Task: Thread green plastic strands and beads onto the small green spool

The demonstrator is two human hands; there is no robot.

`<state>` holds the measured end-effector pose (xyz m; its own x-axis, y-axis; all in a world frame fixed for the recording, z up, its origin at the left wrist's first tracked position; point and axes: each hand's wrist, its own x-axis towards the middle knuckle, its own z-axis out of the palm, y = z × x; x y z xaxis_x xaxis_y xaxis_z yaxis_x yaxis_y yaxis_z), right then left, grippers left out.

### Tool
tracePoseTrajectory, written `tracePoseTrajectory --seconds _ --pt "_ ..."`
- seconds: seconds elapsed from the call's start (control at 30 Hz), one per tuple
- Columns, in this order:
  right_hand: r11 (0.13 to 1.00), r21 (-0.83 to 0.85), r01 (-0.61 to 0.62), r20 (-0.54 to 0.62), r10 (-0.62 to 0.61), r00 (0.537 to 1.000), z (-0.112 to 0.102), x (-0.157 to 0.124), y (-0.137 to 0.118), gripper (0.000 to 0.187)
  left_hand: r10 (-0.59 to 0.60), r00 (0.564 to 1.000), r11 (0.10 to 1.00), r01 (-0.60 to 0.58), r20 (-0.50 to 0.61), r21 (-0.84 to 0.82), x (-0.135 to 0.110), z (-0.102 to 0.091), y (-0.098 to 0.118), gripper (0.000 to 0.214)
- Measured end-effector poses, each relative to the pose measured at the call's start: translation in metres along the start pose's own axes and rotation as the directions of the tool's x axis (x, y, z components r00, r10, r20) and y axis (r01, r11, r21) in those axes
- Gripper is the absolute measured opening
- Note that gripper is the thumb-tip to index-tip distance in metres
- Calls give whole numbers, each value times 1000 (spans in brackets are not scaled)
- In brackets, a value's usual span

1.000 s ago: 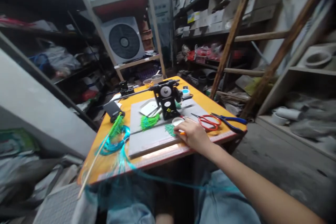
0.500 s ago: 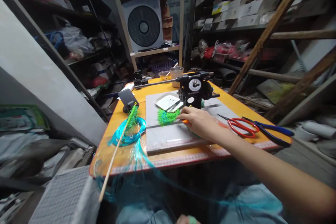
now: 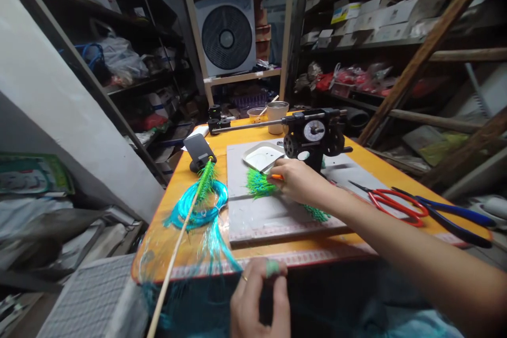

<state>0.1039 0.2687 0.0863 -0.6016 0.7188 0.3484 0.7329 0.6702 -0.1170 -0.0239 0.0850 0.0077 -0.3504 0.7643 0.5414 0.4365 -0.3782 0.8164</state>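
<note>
My right hand [image 3: 295, 179] is closed over the grey board [image 3: 247, 222], with a small orange object [image 3: 277, 176] between its fingers; its kind is unclear. Beside those fingertips lies a pile of green and blue bristly pieces [image 3: 258, 184]. My left hand [image 3: 257, 296] is raised at the table's front edge, thumb and forefinger tips together, with green tape on one finger and a ring on another. Whether it pinches anything is too small to see. A coil of shiny turquoise strands [image 3: 182, 206] lies left of the board, under a stick with green bristles [image 3: 206, 179].
Behind my right hand stands a black machine with a dial [image 3: 315, 131] and a long rod. A whitish dish [image 3: 263, 156] sits on the board. Red-handled scissors [image 3: 400, 206] and blue-handled pliers [image 3: 455, 211] lie right. A phone-like dark slab [image 3: 198, 148] and a cup [image 3: 277, 116] stand behind.
My left hand has risen from the lap to the table's front edge. My right hand stays by the green pile with the orange object. The view has shifted slightly.
</note>
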Motion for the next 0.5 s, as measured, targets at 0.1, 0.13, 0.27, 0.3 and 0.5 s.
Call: tracePoseTrajectory --seconds 0.1,0.13,0.27,0.3,0.5 --pt "995 71 65 -70 -60 996 -11 -13 -8 17 -144 990 989 144 -8 -18 22 -3 4 15" --pt "992 90 86 -87 -79 993 -16 -20 -12 16 -184 982 982 183 -31 -46 28 -4 6 17" --pt "959 178 222 -172 -192 966 -31 -59 -35 22 -244 969 962 236 -48 -134 42 -5 17 42" --pt "947 200 252 -198 -213 957 -33 -70 -40 25 -249 968 959 241 -33 -148 40 -5 20 44" --pt "901 364 237 -212 -168 963 -32 -125 -58 27 -370 923 920 380 108 -97 7 -11 29 20"
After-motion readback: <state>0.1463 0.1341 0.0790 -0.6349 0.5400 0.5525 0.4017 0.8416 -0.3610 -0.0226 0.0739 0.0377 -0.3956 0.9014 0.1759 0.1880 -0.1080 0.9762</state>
